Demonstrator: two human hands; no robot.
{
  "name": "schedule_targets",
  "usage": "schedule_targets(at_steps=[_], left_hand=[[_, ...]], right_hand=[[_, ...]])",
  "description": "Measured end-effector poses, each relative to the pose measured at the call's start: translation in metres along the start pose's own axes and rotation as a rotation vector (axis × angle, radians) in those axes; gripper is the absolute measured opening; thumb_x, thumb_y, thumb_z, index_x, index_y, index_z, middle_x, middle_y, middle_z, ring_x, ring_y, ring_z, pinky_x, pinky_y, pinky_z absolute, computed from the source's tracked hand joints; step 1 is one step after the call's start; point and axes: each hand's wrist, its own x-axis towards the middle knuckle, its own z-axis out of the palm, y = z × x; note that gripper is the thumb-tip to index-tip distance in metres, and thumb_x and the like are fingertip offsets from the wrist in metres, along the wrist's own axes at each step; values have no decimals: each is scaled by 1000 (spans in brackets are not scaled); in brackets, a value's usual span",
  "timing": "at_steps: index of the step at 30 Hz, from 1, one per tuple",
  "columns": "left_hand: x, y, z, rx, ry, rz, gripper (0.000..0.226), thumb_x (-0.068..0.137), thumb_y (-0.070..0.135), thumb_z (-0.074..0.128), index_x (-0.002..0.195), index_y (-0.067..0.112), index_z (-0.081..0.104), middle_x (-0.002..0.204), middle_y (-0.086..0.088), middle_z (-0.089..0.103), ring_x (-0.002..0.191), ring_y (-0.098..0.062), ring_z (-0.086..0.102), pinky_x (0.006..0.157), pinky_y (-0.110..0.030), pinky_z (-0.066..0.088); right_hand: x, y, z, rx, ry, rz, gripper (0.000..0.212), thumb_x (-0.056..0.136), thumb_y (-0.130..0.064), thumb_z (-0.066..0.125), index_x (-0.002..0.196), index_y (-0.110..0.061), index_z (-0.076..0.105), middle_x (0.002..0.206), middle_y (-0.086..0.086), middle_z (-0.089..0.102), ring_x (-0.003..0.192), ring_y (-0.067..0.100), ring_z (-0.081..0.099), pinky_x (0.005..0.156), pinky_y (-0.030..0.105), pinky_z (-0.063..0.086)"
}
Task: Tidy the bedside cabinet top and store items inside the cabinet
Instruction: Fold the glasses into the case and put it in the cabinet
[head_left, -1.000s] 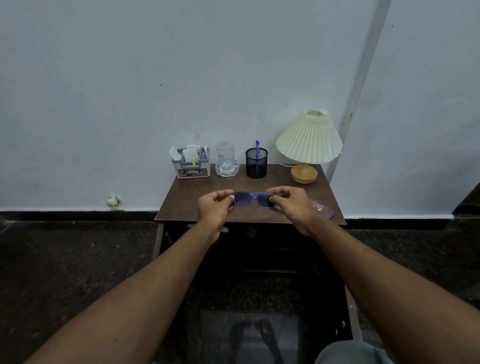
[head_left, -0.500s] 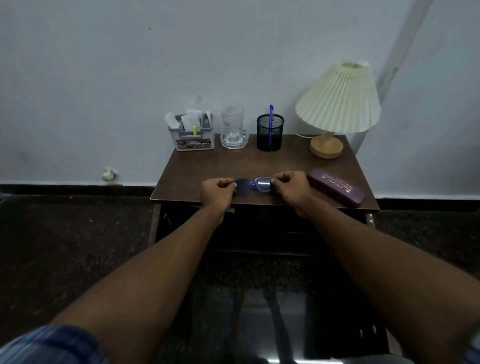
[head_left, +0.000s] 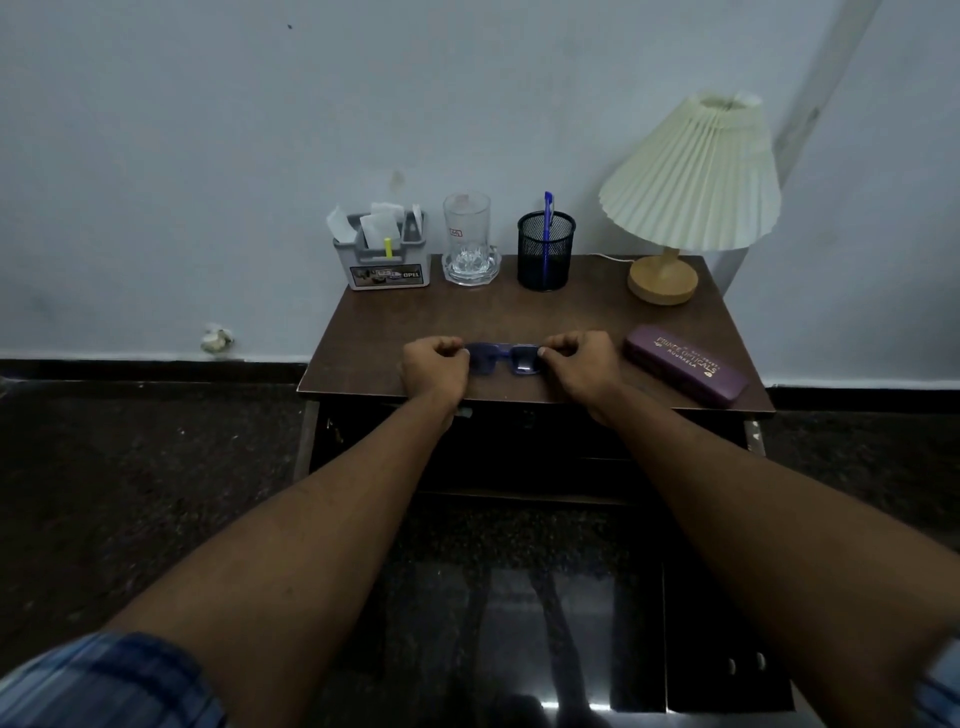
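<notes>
Moved since a second back: both hands, with the spectacles between them, are now down near the front edge of the cabinet top. The purple case, then half hidden behind the right wrist, is now in full view.

Back row, left to right: grey organiser with paper slips; glass mug on a glass dish; black mesh pen pot with one blue pen; pleated lamp on a wooden base.

Left hand: fingers curled, pinching the left end of the frame.

Spectacles: blue, long axis crosswise, parallel to the front edge. They are probably resting on the wood, though contact is not clear, and the temples are hidden.

Right hand: fingers curled, pinching the right end.

Case: closed and lying slantwise, just beside the right hand on its outer side. The right hand is the nearer for opening it while the left keeps the spectacles.

Forearms: both outstretched and converging, wrists over the front edge.
</notes>
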Motion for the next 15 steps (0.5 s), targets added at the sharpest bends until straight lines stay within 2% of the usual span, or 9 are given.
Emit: schedule_targets(at_steps=[5, 8, 11, 15], left_hand=[[-5, 11, -12, 21, -29, -25, 29, 82, 7, 77, 110, 13, 76, 98, 2, 73, 91, -12, 67, 94, -29, 57], [-13, 19, -18, 24, -29, -11, 27, 80, 6, 77, 106, 14, 76, 93, 4, 71, 92, -15, 69, 92, -31, 58], [-27, 26, -20, 23, -33, 14, 23, 81, 4, 74, 100, 17, 75, 89, 5, 71, 91, -15, 70, 87, -28, 58], [-50, 34, -16, 17, -67, 55, 19, 82, 5, 73, 97, 17, 75, 90, 1, 73, 85, -15, 68, 80, -27, 56]], right_hand=[[-9, -7, -12, 80, -32, 65, 26, 86, -18, 77, 107, -3, 74, 102, 13, 76, 86, 18, 66, 92, 42, 56], [-22, -12, -26, 121, -64, 101, 33, 86, -19, 77, 115, -4, 70, 106, 13, 73, 97, 27, 70, 95, 46, 56], [-37, -16, -43, 110, -114, 108, 37, 87, -21, 77, 119, -7, 67, 109, 10, 71, 100, 21, 68, 95, 45, 56], [-60, -23, -64, 130, -133, 59, 37, 86, -17, 78, 119, -5, 67, 110, 11, 71, 105, 25, 68, 96, 43, 56]])
